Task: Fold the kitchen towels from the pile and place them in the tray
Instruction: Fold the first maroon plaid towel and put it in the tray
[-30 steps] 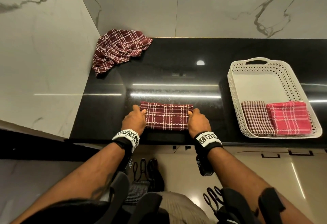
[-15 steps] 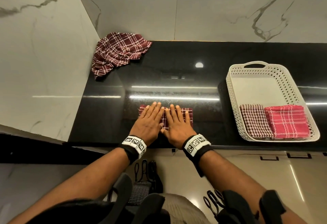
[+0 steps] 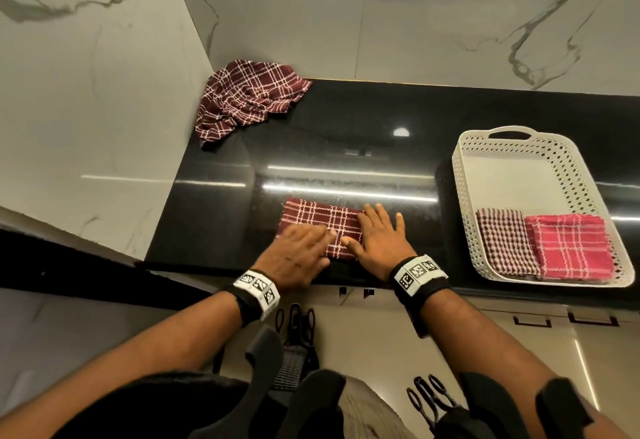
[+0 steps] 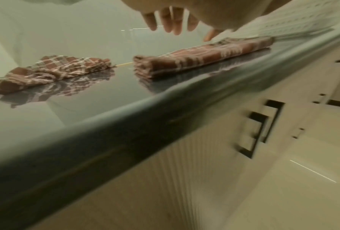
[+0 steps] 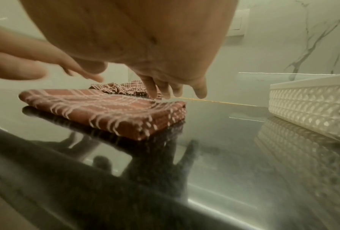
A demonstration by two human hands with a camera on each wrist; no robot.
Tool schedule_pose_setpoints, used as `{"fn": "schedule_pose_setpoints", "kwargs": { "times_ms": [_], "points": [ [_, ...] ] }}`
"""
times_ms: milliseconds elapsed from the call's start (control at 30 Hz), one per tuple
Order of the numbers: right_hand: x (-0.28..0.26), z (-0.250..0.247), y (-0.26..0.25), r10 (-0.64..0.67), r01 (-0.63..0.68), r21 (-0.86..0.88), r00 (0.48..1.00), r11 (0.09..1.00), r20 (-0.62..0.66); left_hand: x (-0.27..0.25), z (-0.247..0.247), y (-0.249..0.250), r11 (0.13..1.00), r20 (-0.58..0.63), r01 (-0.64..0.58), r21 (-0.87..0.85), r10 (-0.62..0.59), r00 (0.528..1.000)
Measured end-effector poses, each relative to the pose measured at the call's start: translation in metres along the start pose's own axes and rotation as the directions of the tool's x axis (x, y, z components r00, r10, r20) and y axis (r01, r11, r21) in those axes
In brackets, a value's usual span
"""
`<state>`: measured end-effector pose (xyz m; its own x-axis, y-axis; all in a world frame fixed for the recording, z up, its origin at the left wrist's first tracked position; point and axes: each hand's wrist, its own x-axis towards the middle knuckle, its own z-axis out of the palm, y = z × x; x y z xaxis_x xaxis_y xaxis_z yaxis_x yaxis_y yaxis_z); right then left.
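Folded maroon plaid towel (image 3: 320,229): flat on black bench (image 3: 346,161), lower centre of frame, near front edge; left hand (image 3: 294,258): blurred, palm down, fingers straight over towel's lower left part, grip apart, contact unclear; right hand (image 3: 379,237): palm down, fingers spread, fingertips on towel's right end, grip apart, nothing clasped; crumpled maroon towel (image 3: 247,102): upper left, in bench corner; white tray (image 3: 464,196): right of frame, holding checked folded towel (image 3: 504,244) beside red plaid folded towel (image 3: 568,248).
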<state>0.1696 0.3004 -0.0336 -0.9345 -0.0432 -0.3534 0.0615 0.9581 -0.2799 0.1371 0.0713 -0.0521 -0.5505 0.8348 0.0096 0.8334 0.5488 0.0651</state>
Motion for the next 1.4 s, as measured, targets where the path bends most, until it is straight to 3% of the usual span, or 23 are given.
{"fn": "schedule_pose_setpoints", "kwargs": {
  "times_ms": [67, 167, 267, 433, 600, 700, 800, 867, 967, 1033, 1100, 1200, 1300, 1400],
  "points": [
    [-0.008, 0.006, 0.005, 0.03, -0.031, -0.026, 0.999, 0.999, -0.025, -0.007, 0.006, 0.011, 0.997, 0.038, -0.073, 0.022, 0.072, 0.997],
    [-0.034, 0.019, 0.004, 0.04, -0.051, -0.092, 0.992, 0.994, -0.117, -0.007, 0.008, 0.002, 0.995, 0.036, 0.09, 0.045, -0.091, 0.995],
    [-0.065, 0.036, -0.011, -0.064, 0.053, -0.096, 0.992, 0.994, -0.109, -0.013, 0.0, -0.011, 0.984, 0.134, 0.179, 0.012, -0.179, 0.975],
    [-0.08, 0.044, -0.014, -0.266, 0.257, -0.083, 0.956, 0.963, -0.121, -0.033, 0.004, -0.005, 0.997, 0.29, 0.072, 0.034, -0.079, 0.954],
    [-0.052, 0.037, 0.003, -0.316, 0.336, -0.192, 0.94, 0.922, 0.127, -0.036, 0.02, 0.01, 0.99, 0.206, 0.137, 0.028, -0.14, 0.968],
    [-0.05, 0.044, 0.007, -0.311, 0.31, -0.121, 0.95, 0.943, 0.015, -0.036, 0.028, 0.013, 0.983, 0.137, 0.164, -0.082, -0.152, 0.979],
    [-0.05, 0.053, 0.002, -0.249, 0.281, 0.136, 0.945, 0.95, -0.213, -0.037, 0.031, 0.003, 0.969, 0.011, 0.109, -0.223, -0.11, 0.994],
    [-0.048, 0.051, -0.002, -0.137, 0.243, 0.343, 0.942, 0.907, -0.306, -0.033, 0.021, -0.001, 0.908, -0.014, 0.164, -0.386, -0.184, 0.983],
    [-0.039, 0.038, -0.012, 0.06, 0.102, 0.608, 0.969, 0.788, -0.24, -0.019, 0.002, -0.007, 0.709, -0.022, 0.307, -0.635, -0.413, 0.91],
    [-0.03, 0.029, -0.018, 0.166, 0.025, 0.715, 0.966, 0.699, -0.196, -0.004, -0.007, -0.011, 0.621, 0.038, 0.403, -0.672, -0.514, 0.857],
    [-0.021, 0.023, -0.023, 0.266, -0.047, 0.736, 0.946, 0.675, -0.185, 0.01, -0.01, -0.015, 0.617, 0.085, 0.469, -0.632, -0.545, 0.834],
    [-0.006, 0.019, -0.028, 0.365, -0.143, 0.686, 0.911, 0.714, -0.19, 0.029, -0.01, -0.022, 0.604, 0.165, 0.561, -0.566, -0.584, 0.795],
    [0.008, 0.016, -0.033, 0.399, -0.212, 0.62, 0.9, 0.755, -0.178, 0.045, -0.008, -0.027, 0.613, 0.219, 0.623, -0.486, -0.605, 0.766],
    [0.018, 0.013, -0.037, 0.399, -0.258, 0.527, 0.9, 0.81, -0.173, 0.053, -0.007, -0.03, 0.625, 0.232, 0.629, -0.462, -0.6, 0.766]
  ]
}}
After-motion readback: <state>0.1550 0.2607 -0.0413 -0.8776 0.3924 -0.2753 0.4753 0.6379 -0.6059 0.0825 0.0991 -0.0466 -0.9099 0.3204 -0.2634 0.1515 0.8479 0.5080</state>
